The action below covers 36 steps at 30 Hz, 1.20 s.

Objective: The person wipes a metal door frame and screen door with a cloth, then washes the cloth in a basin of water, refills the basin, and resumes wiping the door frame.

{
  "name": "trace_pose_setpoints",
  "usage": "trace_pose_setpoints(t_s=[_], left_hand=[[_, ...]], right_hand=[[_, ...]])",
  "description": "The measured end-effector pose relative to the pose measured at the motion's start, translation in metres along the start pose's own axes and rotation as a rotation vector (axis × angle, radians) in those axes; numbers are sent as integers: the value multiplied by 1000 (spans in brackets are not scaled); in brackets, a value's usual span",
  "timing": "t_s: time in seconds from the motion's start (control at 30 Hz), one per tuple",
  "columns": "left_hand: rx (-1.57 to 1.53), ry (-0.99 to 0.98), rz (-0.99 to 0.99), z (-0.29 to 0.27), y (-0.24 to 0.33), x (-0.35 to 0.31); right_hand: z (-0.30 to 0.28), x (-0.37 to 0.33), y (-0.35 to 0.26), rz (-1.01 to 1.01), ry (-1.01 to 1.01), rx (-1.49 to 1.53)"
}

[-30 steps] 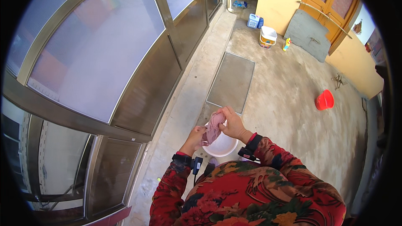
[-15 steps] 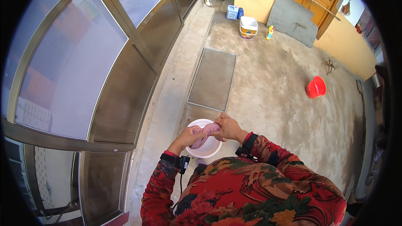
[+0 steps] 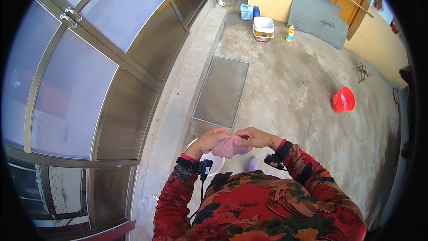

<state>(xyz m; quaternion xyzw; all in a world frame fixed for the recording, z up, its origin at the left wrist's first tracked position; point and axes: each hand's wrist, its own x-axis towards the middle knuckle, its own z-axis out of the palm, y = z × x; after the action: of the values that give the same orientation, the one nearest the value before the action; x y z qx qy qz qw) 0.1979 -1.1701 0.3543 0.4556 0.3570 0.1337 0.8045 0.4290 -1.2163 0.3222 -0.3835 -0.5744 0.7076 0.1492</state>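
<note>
A damp-looking pink cloth (image 3: 229, 147) hangs bunched between my two hands. My left hand (image 3: 211, 140) is closed on its left part, and my right hand (image 3: 255, 138) pinches its upper right edge. The cloth's lower part droops loosely below the fingers. Under the left hand and the cloth stands a white basin (image 3: 217, 166), partly covered by them. How much water it holds, if any, I cannot make out.
A metal-framed mat (image 3: 222, 90) lies ahead on the concrete, beside a raised step. A red bucket (image 3: 343, 100) stands to the right. Farther off are a white pail (image 3: 264, 30), a yellow bottle (image 3: 290, 34) and a blue jug (image 3: 246, 12). Glazed doors (image 3: 76, 93) line the left.
The cloth, twisted and gathered over the basin before, is now loosened and spread. Both hands have moved slightly right relative to the basin. My view has shifted a little.
</note>
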Motion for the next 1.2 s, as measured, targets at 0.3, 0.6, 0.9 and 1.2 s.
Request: trace_pose_setpoints(t_s=[0.3,0.6,0.9,1.2], left_hand=[[-905,-18,509,-28,13,54],[-610,87,259,-46,34,147],[-398,297,466,-204,157,229],[-356,225,420,-307,270,265]], right_hand=[[-58,15,-25,-290,203,653],[-140,90,-21,-285,757,-84],[-288,246,-103,-314,490,416],[-368,353,-196,-148,211,401]])
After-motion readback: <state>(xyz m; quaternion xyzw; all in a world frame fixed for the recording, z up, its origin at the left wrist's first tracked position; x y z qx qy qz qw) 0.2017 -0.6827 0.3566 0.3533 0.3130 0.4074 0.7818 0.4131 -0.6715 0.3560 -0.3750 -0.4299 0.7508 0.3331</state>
